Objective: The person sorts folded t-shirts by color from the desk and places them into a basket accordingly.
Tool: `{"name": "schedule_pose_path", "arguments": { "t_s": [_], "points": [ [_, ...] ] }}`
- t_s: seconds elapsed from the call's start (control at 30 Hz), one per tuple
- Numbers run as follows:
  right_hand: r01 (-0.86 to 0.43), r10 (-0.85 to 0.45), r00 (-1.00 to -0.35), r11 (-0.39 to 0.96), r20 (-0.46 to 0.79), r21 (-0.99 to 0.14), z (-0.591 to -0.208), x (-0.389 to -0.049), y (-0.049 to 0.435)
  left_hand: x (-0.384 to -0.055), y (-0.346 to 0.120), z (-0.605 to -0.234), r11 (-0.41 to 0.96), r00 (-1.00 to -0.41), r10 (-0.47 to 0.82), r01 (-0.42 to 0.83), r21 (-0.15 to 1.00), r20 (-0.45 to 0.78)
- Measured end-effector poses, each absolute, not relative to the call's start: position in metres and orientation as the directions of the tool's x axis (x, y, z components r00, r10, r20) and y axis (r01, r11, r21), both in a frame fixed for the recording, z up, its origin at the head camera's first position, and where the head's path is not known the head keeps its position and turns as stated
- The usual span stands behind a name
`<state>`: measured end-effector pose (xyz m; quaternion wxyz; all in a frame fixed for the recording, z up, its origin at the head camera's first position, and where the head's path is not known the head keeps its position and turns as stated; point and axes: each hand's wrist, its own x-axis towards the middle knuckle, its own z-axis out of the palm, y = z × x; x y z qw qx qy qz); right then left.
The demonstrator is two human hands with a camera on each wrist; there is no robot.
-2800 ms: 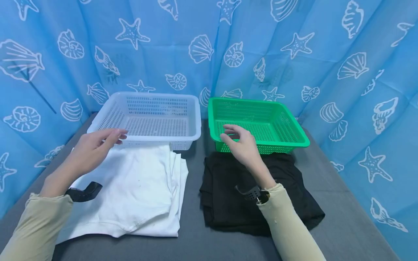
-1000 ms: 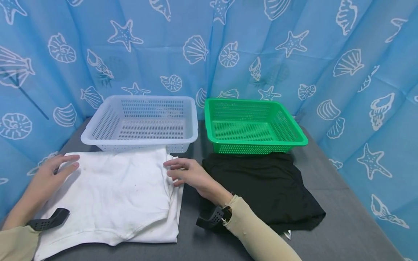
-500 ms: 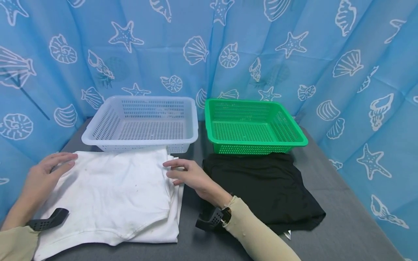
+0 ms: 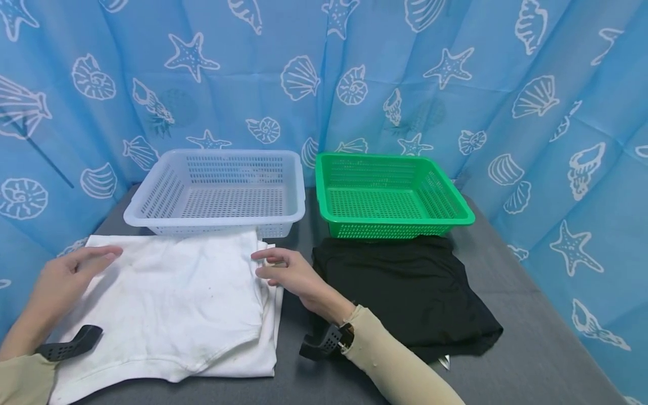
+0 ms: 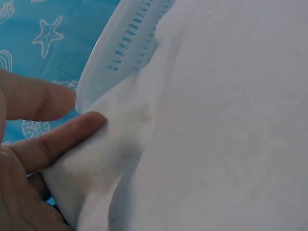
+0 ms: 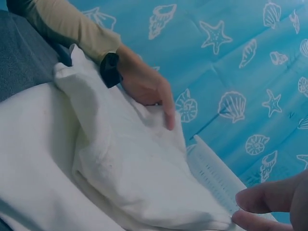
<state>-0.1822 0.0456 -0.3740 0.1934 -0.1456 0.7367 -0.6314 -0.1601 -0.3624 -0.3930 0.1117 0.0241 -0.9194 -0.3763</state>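
Note:
A folded white garment [image 4: 182, 298], seemingly a shirt, lies on the left of the table, with more white fabric showing under its right side. At its upper left edge is my left hand [image 4: 63, 281], thumb and forefinger fairly straight and apart. In the left wrist view one fingertip [image 5: 98, 119] touches the cloth; the lower fingers are partly hidden behind it. My right hand [image 4: 298, 278] is at the right edge, its outstretched fingers touching the fabric. In the right wrist view its fingertips [image 6: 243, 199] meet a corner of the cloth.
Behind the white garment stands a white perforated basket [image 4: 217, 219]. A green basket [image 4: 395, 222] stands to its right. Folded black clothing [image 4: 400, 292] lies before the green basket on the grey tabletop [image 4: 526, 337]. A blue shell-patterned curtain [image 4: 374, 67] encloses the back and sides.
Both hands have come from over the baskets and black clothing to the white garment's two sides. Over the last half second, the left hand shifts slightly lower; the right hand barely moves.

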Motion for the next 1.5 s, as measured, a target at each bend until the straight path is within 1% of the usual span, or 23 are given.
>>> {"name": "schedule_pose_path", "arguments": {
  "t_s": [0.17,0.27,0.43,0.63,0.7,0.8,0.93,1.1,1.23,1.33,1.4,1.5],
  "points": [
    [0.021,-0.484,-0.870,0.154,-0.094,-0.988,-0.374,-0.181,0.045,-0.157,-0.359,-0.387,0.657,-0.923,-0.141,0.183,0.731,0.358],
    [0.030,-0.502,-0.859,0.134,-0.095,-0.990,-0.374,-0.182,0.045,-0.156,-0.358,-0.387,0.652,-0.895,-0.143,0.236,0.721,0.422],
    [0.024,-0.504,-0.860,0.119,-0.081,-0.993,-0.374,-0.182,0.046,-0.157,-0.360,-0.390,0.633,-0.870,-0.163,0.269,0.726,0.465],
    [-0.057,-0.483,-0.876,0.115,-0.006,-0.992,-0.376,-0.183,0.042,-0.159,-0.366,-0.391,0.604,-0.827,-0.212,0.308,0.735,0.521],
    [-0.069,-0.472,-0.881,0.123,0.003,-0.990,-0.376,-0.183,0.041,-0.160,-0.367,-0.392,0.601,-0.825,-0.219,0.306,0.738,0.521],
    [-0.058,-0.467,-0.884,0.151,-0.019,-0.987,-0.374,-0.184,0.040,-0.160,-0.367,-0.391,0.610,-0.834,-0.235,0.274,0.744,0.500],
    [-0.036,-0.475,-0.878,0.184,-0.056,-0.982,-0.370,-0.185,0.038,-0.158,-0.366,-0.390,0.652,-0.852,-0.276,0.174,0.738,0.445],
    [-0.073,-0.496,-0.868,0.163,-0.018,-0.984,-0.369,-0.189,0.035,-0.158,-0.364,-0.389,0.708,-0.883,-0.288,0.063,0.703,0.370],
    [-0.082,-0.494,-0.869,0.174,-0.014,-0.981,-0.368,-0.193,0.032,-0.159,-0.362,-0.389,0.727,-0.902,-0.275,0.031,0.686,0.333],
    [-0.059,-0.458,-0.889,0.142,-0.012,-0.988,-0.367,-0.198,0.031,-0.159,-0.362,-0.391,0.731,-0.907,-0.268,0.028,0.681,0.325],
    [-0.030,-0.417,-0.909,0.095,-0.013,-0.995,-0.366,-0.203,0.030,-0.159,-0.363,-0.392,0.731,-0.907,-0.267,0.031,0.682,0.327],
    [0.016,-0.391,-0.920,0.005,-0.016,-1.000,-0.365,-0.212,0.031,-0.160,-0.362,-0.393,0.729,-0.908,-0.260,0.039,0.684,0.329]
  ]
}}
